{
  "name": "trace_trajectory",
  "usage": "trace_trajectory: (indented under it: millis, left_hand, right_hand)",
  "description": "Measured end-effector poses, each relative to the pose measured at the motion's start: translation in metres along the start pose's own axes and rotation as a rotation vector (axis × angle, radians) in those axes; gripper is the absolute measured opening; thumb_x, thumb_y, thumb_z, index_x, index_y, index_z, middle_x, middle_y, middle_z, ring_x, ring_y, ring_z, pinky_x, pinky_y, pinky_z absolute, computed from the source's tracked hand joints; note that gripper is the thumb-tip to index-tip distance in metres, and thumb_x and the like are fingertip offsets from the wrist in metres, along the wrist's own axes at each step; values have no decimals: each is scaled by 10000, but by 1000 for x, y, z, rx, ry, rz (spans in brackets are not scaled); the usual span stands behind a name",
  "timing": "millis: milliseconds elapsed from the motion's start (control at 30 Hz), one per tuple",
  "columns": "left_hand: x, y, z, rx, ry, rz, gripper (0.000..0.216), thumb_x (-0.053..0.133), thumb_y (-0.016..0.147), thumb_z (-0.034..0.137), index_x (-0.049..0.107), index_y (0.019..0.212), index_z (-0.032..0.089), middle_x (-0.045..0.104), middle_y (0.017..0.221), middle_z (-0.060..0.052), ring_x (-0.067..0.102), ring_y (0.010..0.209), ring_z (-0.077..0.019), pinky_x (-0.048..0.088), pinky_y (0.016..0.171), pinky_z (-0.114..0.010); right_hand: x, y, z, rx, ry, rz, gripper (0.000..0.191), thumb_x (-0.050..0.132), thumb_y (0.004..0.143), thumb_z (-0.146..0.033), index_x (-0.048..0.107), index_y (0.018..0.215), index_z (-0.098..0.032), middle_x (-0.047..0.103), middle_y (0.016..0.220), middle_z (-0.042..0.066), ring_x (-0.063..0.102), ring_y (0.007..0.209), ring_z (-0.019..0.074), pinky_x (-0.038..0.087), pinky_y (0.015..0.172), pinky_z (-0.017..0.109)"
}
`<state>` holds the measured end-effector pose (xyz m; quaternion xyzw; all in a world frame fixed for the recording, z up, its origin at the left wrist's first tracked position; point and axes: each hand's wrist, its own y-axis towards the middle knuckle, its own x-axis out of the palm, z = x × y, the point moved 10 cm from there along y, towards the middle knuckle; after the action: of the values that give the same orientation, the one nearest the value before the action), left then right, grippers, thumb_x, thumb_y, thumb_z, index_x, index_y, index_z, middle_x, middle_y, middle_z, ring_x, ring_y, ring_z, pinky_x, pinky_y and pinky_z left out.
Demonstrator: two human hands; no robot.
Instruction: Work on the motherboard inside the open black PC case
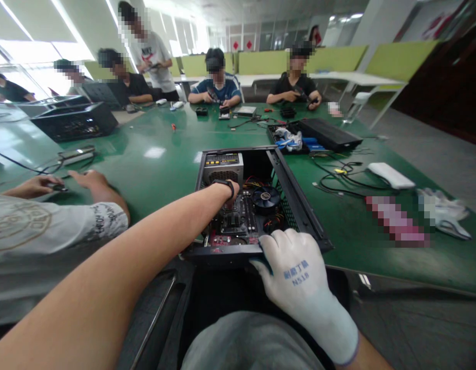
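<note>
An open computer case (299,205) lies on its side at the table's front edge. My right hand (295,262), in a white glove, grips its near rim, fingers curled over the top and thumb on the outside. My bare left hand (233,191), with a black band at the wrist, reaches down inside, over the motherboard (232,223); its fingers are mostly hidden, so what they touch cannot be made out. Just beyond it sits the power supply (224,167). Right of that hand is a black round cooling fan (265,198), with coloured wires around it.
Another person's hands (89,180) rest at my left. A black tray (278,136) holding gloves stands beyond the case. Cables (338,177), a white box (391,176) and a glove (448,210) lie on the green table (156,174) to the right. Several people sit across.
</note>
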<state>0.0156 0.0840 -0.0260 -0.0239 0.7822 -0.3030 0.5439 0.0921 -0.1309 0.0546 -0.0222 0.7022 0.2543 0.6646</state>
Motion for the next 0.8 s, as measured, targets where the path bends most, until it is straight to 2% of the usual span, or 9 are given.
trace_trajectory:
  millis: [200, 400, 633, 800]
  left_hand:
    - [5, 12, -1, 32, 77, 6, 739, 885, 518, 328, 706, 1208, 132, 719, 1189, -140, 666, 1098, -295, 512, 956, -289]
    - [5, 8, -1, 30, 77, 6, 654, 857, 571, 287, 714, 1181, 100, 728, 1147, -165, 681, 1056, -298, 530, 918, -294]
    - [7, 11, -3, 23, 58, -12, 663, 839, 605, 340, 703, 1209, 103, 719, 1157, -184, 673, 1073, -315, 531, 920, -330]
    - [8, 10, -4, 16, 19, -16, 707, 871, 561, 344, 701, 1209, 116, 724, 1151, -177, 684, 1062, -282, 535, 892, -271]
  right_hand:
    - [-2, 0, 0, -1, 22, 27, 240, 697, 781, -392, 622, 926, -216, 574, 823, 46, 416, 765, 220, 183, 678, 363]
    - [-4, 0, 1, -1, 30, 56, 247, 715, 753, -385, 614, 902, -216, 564, 793, 47, 406, 754, 221, 184, 674, 362]
    - [2, 0, 2, 6, 62, 20, 230, 727, 730, -361, 597, 867, -231, 563, 796, 40, 405, 762, 226, 195, 684, 367]
    - [0, -1, 3, 14, 84, 26, 216, 733, 732, -346, 598, 858, -233, 559, 783, 33, 399, 747, 221, 200, 681, 368]
